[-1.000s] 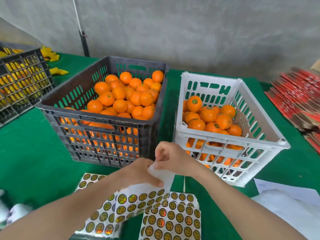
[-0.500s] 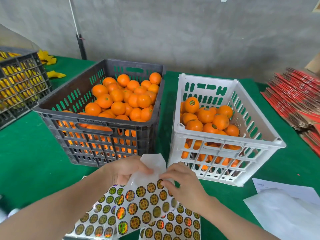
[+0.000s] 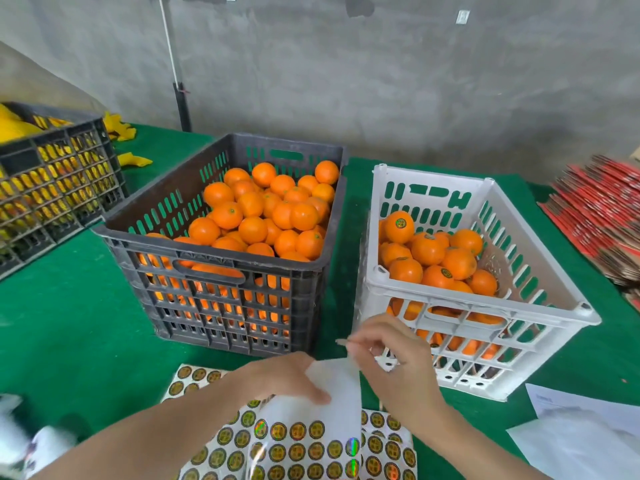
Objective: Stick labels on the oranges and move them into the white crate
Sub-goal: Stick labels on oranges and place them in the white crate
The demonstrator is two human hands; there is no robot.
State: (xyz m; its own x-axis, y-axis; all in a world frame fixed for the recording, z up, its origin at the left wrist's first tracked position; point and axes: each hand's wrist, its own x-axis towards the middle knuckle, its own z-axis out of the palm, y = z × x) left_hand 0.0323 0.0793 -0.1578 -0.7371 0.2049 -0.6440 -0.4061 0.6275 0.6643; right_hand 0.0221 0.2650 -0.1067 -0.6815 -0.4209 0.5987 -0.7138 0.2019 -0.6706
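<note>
A dark grey crate (image 3: 221,261) holds a heap of unlabelled oranges (image 3: 263,216). To its right stands the white crate (image 3: 485,313) with several labelled oranges (image 3: 429,251). In front of the crates my left hand (image 3: 280,379) pinches a sheet of round gold labels (image 3: 311,431) whose bare backing curls upward. Just above that sheet my right hand (image 3: 391,355) has thumb and forefinger pinched together on a thin edge-on sliver, apparently a peeled label (image 3: 343,342).
More label sheets (image 3: 197,379) lie flat on the green cloth (image 3: 69,327) under my arms. A black crate of yellow items (image 3: 52,181) stands at the far left. Red flat-packed cartons (image 3: 602,216) are stacked at the right, white papers (image 3: 581,431) at the lower right.
My right hand dropped onto the sheet, then lifted off it to the right with its fingers pinched. My left hand kept hold of the sheet. The camera tilted up slightly.
</note>
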